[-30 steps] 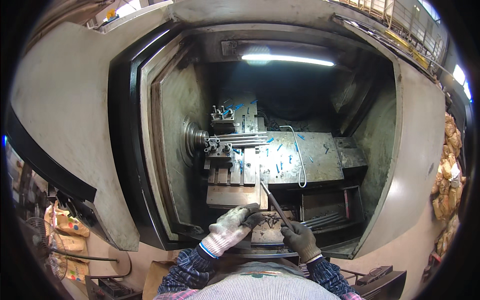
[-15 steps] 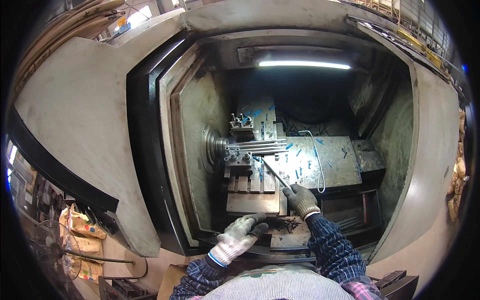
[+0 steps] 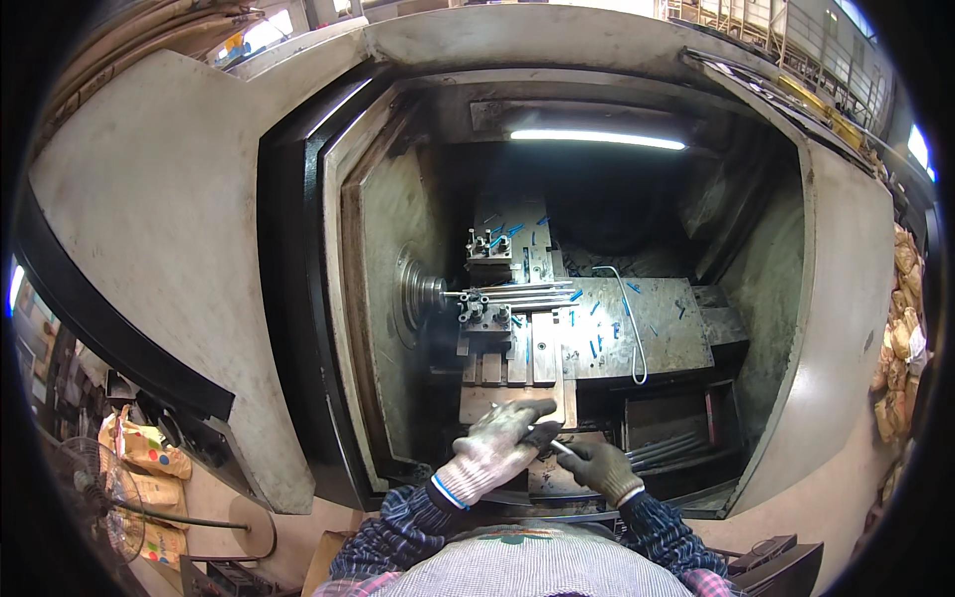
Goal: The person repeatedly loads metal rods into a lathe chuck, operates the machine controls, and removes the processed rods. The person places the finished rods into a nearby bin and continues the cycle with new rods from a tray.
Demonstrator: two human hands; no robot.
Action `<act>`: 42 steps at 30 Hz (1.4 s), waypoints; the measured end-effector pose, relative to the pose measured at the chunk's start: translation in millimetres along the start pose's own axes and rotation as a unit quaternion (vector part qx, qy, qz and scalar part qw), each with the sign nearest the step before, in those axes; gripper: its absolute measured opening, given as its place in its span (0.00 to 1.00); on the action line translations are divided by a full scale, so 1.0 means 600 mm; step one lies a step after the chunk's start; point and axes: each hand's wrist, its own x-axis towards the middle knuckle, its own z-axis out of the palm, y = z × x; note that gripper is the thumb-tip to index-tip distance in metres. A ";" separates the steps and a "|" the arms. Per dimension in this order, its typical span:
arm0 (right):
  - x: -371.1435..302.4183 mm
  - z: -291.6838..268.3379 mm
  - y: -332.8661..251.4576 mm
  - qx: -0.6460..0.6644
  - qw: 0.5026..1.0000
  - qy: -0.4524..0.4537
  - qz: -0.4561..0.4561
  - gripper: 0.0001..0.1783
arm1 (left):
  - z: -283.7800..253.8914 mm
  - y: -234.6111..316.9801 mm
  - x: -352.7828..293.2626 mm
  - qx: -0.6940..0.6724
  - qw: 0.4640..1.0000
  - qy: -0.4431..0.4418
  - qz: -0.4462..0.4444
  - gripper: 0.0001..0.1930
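Observation:
In my right hand (image 3: 602, 470), in a dark grey work glove, is a thin metal rod (image 3: 563, 448), its near part gripped by closed fingers. My left hand (image 3: 497, 443), in a pale, dirt-stained glove, meets the rod's other end, with the thumb and fingers around it; they hide that end. Both hands are at the front of a lathe's opening. Beyond them, several metal rods (image 3: 542, 296) lie side by side across the slide, between two tool blocks, the near one (image 3: 484, 318) and the far one (image 3: 488, 247). The chuck (image 3: 426, 294) is to their left.
Blue chips and a bent wire hook (image 3: 633, 328) lie on the metal plate (image 3: 667, 313) at right. More rods (image 3: 667, 450) lie in a recess below. The lathe's casing (image 3: 846, 259) frames the opening. A fan (image 3: 95, 493) stands at lower left beside sacks (image 3: 149, 448).
My right hand has drawn the rod back toward me, away from the tool block. My left hand has moved right and forward to the rod's end.

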 end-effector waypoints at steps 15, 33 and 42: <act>-0.116 -0.030 0.074 0.142 0.981 0.106 0.074 0.21 | -0.109 -0.095 0.394 0.282 0.948 -0.071 -0.131 0.22; -0.175 -0.001 0.139 0.222 0.950 0.189 0.116 0.21 | -0.149 -0.334 0.433 0.547 0.782 -0.185 -0.234 0.18; -0.166 -0.008 0.114 0.245 0.945 0.189 0.106 0.19 | 0.043 -0.184 0.497 0.383 0.907 -0.142 -0.100 0.18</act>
